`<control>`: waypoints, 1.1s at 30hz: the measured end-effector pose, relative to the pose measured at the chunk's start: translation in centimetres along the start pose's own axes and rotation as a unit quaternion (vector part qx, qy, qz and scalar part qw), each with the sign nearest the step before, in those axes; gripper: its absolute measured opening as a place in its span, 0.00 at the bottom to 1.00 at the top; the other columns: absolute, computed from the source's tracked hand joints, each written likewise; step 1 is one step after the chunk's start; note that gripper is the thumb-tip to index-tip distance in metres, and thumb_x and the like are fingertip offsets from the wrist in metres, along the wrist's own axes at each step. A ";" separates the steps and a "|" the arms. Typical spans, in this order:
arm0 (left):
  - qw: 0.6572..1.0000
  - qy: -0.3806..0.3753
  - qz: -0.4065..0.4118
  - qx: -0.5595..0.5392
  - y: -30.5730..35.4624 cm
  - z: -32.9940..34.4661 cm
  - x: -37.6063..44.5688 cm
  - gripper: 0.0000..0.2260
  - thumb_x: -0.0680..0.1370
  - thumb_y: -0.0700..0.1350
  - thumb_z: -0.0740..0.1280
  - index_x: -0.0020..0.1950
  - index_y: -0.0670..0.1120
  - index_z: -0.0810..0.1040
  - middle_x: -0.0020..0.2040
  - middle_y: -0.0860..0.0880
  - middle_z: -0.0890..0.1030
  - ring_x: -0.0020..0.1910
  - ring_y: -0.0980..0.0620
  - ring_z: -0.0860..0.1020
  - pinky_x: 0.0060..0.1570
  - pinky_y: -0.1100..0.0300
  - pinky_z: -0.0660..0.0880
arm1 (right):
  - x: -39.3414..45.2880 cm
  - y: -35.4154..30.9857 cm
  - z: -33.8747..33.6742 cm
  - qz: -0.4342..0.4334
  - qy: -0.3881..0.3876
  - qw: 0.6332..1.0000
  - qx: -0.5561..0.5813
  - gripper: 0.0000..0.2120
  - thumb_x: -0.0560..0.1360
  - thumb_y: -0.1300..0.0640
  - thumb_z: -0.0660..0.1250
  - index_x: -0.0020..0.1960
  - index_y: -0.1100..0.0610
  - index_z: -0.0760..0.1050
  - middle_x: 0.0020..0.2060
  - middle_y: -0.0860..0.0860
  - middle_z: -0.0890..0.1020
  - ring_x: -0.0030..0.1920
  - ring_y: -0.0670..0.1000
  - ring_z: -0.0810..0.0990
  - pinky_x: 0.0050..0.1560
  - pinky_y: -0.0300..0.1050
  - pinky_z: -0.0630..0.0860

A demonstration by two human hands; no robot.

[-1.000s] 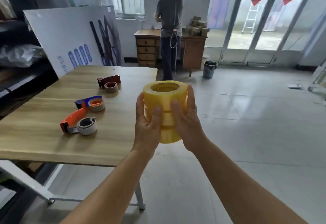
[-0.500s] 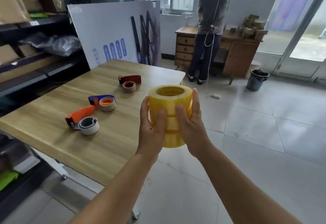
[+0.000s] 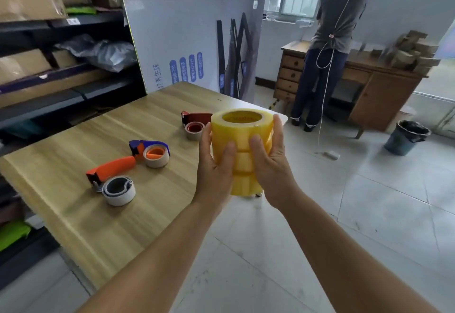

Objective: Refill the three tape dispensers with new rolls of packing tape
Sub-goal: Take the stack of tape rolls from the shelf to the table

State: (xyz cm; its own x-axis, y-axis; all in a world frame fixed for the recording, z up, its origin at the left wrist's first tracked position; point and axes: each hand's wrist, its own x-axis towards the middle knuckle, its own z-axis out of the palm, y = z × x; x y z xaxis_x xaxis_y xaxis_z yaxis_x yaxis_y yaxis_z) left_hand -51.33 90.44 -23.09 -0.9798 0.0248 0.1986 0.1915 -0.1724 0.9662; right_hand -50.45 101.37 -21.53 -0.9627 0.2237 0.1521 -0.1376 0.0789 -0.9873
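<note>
Far to the left of the fingers, on the wooden table point(image 3: 73, 165): three tape dispensers, all lying on their side. Nearest the camera, the orange dispenser point(image 3: 110, 177) with a bare grey core. Behind it, the blue dispenser point(image 3: 150, 151), its core almost finished. Closest to the left fingertips, just beyond them, the red dispenser point(image 3: 194, 123), also with only a core left.

In the middle, held upright in the air beside the table edge: a stack of yellow tape rolls point(image 3: 242, 145), three rolls as it seems, still packed together in clear film. Left hand point(image 3: 214, 167) wrapped on the left side, thumb pressed on the front face, fingers curled behind and clamped on the stack. Right hand point(image 3: 270, 165) the same on the right side, thumb in front, fingers around the back. Both thumbs close to each other, not touching.

Probably the step now: bringing the stack to the table. Best to set it down flat on the bare wood near the fingers, clear of the red dispenser, so nothing gets pushed. Then open the film and separate one roll at a time, keeping one hand steady on the remaining rolls against rolling off the edge.

Right of the fingers: tiled floor, another person at a wooden desk point(image 3: 384, 86), a dark bin point(image 3: 406, 138).
</note>
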 end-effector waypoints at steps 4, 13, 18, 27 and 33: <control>0.999 0.042 0.013 0.016 -0.9 -0.2 3.4 0.29 0.74 0.60 0.63 0.73 0.64 0.57 0.68 0.59 0.70 0.63 0.53 0.74 0.58 0.44 0.76 | 4.0 0.5 0.9 0.004 -0.041 0.999 0.018 0.28 0.77 0.42 0.59 0.68 0.27 0.46 0.73 0.48 0.59 0.68 0.57 0.67 0.63 0.64 0.71; 0.983 0.180 0.024 0.040 -2.9 -0.1 9.5 0.27 0.73 0.62 0.65 0.69 0.69 0.60 0.64 0.67 0.71 0.58 0.66 0.75 0.49 0.65 0.74 | 13.4 2.5 2.8 -0.002 -0.166 0.985 0.053 0.30 0.77 0.44 0.62 0.72 0.32 0.49 0.70 0.51 0.63 0.67 0.56 0.68 0.63 0.62 0.71; 0.957 0.281 0.037 0.057 -3.4 -1.5 11.0 0.26 0.73 0.59 0.65 0.70 0.67 0.61 0.65 0.65 0.69 0.61 0.65 0.73 0.54 0.63 0.73 | 16.1 3.3 5.8 0.003 -0.251 0.966 0.054 0.29 0.77 0.43 0.61 0.70 0.28 0.48 0.71 0.48 0.61 0.68 0.54 0.67 0.65 0.61 0.69; 0.924 0.373 0.017 0.085 -4.4 -8.2 12.0 0.20 0.74 0.62 0.62 0.64 0.75 0.59 0.59 0.73 0.68 0.51 0.76 0.72 0.40 0.75 0.73 | 17.8 5.2 14.2 0.066 -0.336 0.936 0.074 0.22 0.74 0.36 0.59 0.62 0.21 0.52 0.72 0.46 0.61 0.68 0.53 0.67 0.67 0.60 0.68; 0.909 0.413 0.001 0.066 -5.4 -13.0 14.7 0.12 0.76 0.63 0.57 0.56 0.78 0.63 0.57 0.73 0.71 0.51 0.73 0.74 0.47 0.65 0.72 | 20.3 5.3 19.8 0.119 -0.346 0.927 0.085 0.28 0.67 0.30 0.61 0.65 0.31 0.60 0.68 0.50 0.67 0.64 0.53 0.71 0.65 0.59 0.69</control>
State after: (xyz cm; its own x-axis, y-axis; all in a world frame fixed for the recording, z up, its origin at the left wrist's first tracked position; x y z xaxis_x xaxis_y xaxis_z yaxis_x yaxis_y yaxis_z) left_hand -67.52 78.98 -27.52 -0.6790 -0.7314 0.0625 0.1452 -0.0503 0.9881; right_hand -75.38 87.07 -24.60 -0.8809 -0.4668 -0.0777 0.1196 -0.0607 -0.9910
